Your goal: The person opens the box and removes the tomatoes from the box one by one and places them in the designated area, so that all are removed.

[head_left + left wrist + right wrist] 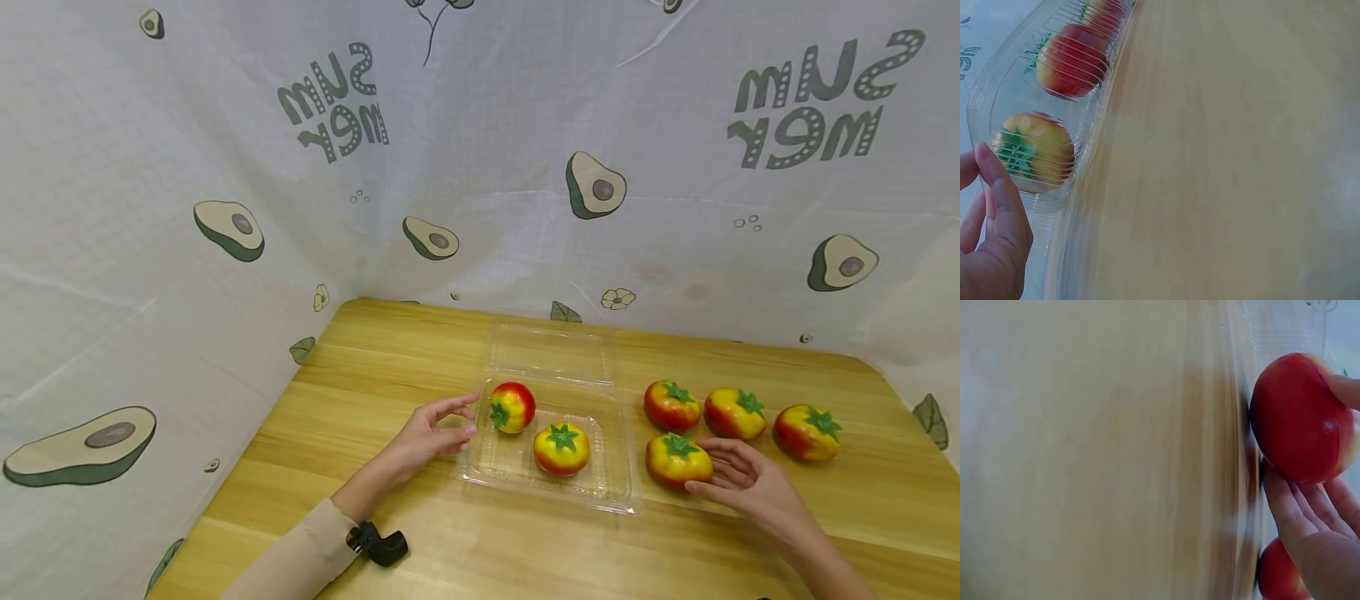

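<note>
My right hand (750, 483) holds a tomato-like red-and-yellow fruit (677, 461) with a green leafy top, just right of the clear plastic clamshell box (517, 487). The right wrist view shows the thumb on one side of this fruit (1297, 419) and the fingers (1288, 506) at its other side, low by the tabletop. At the box's left rim is my left hand (429, 437), thumb and fingers loosely parted; in the left wrist view a fingertip (986, 156) meets the rim. Inside the box lie two similar fruits, one tipped sideways (513, 407), one leafy top up (562, 448).
Three more such fruits stand in a row behind and right of my right hand: left (672, 405), middle (735, 413) and right (807, 432). The box's lid (551, 350) lies folded back. A printed curtain (487, 167) borders the wooden table (360, 367).
</note>
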Available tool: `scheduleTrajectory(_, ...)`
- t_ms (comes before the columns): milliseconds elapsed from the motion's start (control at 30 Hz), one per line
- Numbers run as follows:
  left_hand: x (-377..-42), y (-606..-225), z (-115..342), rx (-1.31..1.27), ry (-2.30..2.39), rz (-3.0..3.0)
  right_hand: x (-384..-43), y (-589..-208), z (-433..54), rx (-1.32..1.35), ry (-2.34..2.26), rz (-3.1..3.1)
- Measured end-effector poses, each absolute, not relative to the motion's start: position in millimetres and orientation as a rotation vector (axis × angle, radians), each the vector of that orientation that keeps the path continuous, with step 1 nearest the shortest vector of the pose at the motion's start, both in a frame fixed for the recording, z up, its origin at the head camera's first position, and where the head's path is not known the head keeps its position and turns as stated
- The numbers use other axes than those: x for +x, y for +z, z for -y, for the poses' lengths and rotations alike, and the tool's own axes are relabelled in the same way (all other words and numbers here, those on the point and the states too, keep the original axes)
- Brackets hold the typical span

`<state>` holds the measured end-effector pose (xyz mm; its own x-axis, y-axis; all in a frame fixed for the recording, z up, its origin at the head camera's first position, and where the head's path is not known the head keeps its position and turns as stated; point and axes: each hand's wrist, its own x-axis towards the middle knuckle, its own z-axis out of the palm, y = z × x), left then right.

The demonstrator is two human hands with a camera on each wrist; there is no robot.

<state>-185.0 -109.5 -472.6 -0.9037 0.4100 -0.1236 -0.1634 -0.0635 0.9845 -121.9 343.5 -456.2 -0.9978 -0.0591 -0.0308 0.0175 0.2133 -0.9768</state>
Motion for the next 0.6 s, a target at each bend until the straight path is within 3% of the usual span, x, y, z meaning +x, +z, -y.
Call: scheduleTrajectory(600, -183.9, -471.0, 108.6, 0.271, 2.031, -1.833, -119.5, -457.1, -348.0, -0.025, -1.910, -2.393)
